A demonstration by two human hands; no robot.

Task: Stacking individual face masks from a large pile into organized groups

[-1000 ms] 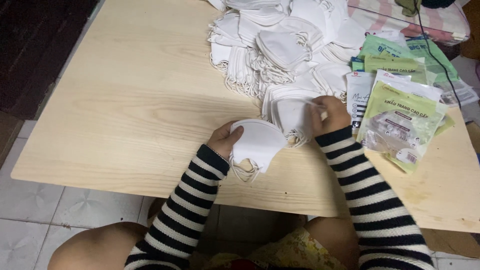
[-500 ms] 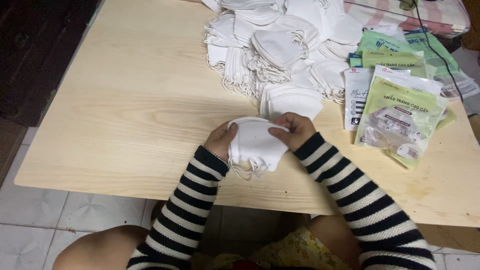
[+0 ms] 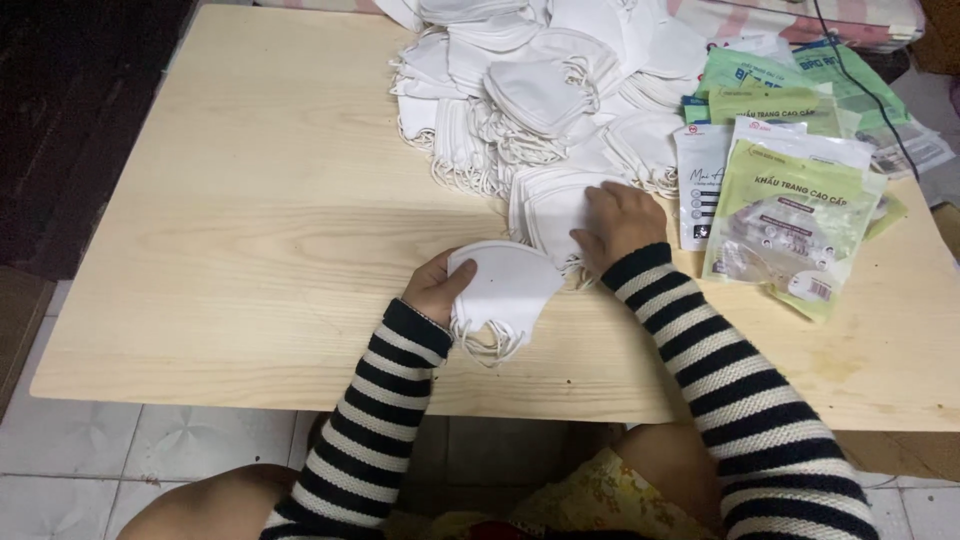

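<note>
Hands: left [image 3: 437,288] grips masks [image 3: 500,290], right [image 3: 622,222] hides stack [image 3: 550,205]

The surface [image 3: 250,230] is pale yellowish wood with faint grain lines. The face masks [image 3: 540,90] heaped on it are plain white, loops and all, and so is the small stack of masks [image 3: 505,290] in the left hand [image 3: 435,290]. Both sleeves [image 3: 740,400] are striped black and white. The packets [image 3: 790,220] are light green and white, with darker green ones behind. The floor tiles [image 3: 80,470] are pale grey.
</note>
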